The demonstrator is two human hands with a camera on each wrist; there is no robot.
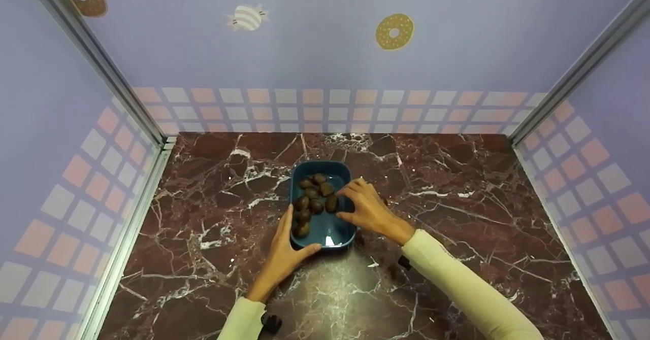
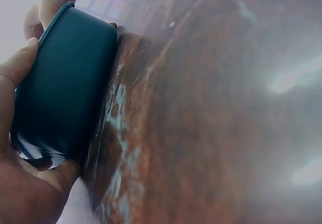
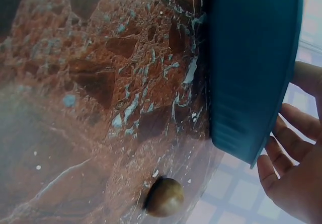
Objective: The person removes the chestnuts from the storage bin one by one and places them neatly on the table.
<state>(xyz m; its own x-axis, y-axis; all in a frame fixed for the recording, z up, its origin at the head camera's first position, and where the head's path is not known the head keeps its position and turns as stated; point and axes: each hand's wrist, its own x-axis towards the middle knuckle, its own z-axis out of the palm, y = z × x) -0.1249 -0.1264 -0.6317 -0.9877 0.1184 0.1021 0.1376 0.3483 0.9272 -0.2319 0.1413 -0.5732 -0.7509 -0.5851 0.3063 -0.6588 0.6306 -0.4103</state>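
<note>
A deep blue-green container (image 1: pixel 325 228) holds several glossy brown rounded pieces (image 1: pixel 316 206), nut-like in look, mostly along its left side. My left hand (image 1: pixel 283 251) holds its near left corner, thumb on the near rim and fingers along the left wall. Over the right rim reaches my right hand (image 1: pixel 368 207), its fingers bent down and thumb apart. Their tips are beside the rightmost brown piece (image 1: pixel 331 203); contact with it cannot be made out. From the right wrist view, the right fingers (image 3: pixel 292 138) are at the rim, while the container wall hides their tips.
Another brown piece (image 3: pixel 165 197) lies on the table outside the container, in the right wrist view. The dark red marbled tabletop (image 1: pixel 467 218) has purple panels with pink and white squares on its back, left and right sides. Metal strips (image 1: pixel 134 228) edge the tabletop.
</note>
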